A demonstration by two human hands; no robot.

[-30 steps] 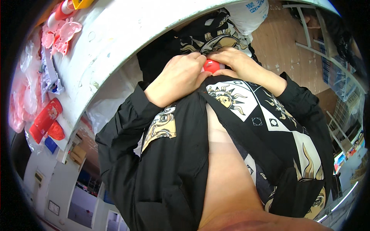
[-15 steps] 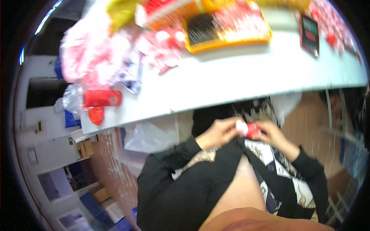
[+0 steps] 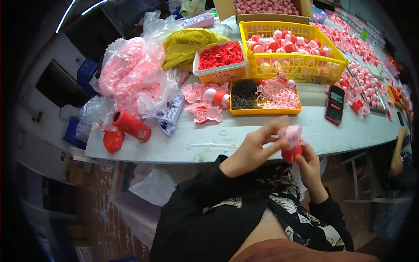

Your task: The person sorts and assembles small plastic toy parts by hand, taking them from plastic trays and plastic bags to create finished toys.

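Note:
A small pink and red rounded plastic toy piece (image 3: 292, 134) is held between my hands just above the table's front edge, its pink part up and its red part below. My left hand (image 3: 257, 147) is closed at the pink part, with its fingers somewhat blurred. Thumb and fingers of my right hand (image 3: 309, 165) pinch the red part from the lower right. Beyond my hands lies a shallow yellow tray (image 3: 266, 112) with small black pieces on the left and pale pink ones on the right. Loose pink plastic parts (image 3: 207, 112) and a red-white piece (image 3: 221, 98) lie beside it.
Behind the tray stand a tub of red parts (image 3: 221, 56) and a yellow basket (image 3: 301, 70) of red-white pieces. A phone (image 3: 334, 105) lies to the right. On the left are a red bottle (image 3: 132, 125) and bagged pink parts (image 3: 126, 74). Another person's arm (image 3: 398, 150) shows far right.
My hands have risen from my lap to the table's edge, with the toy piece still between them. The view has tilted up, showing more of the table.

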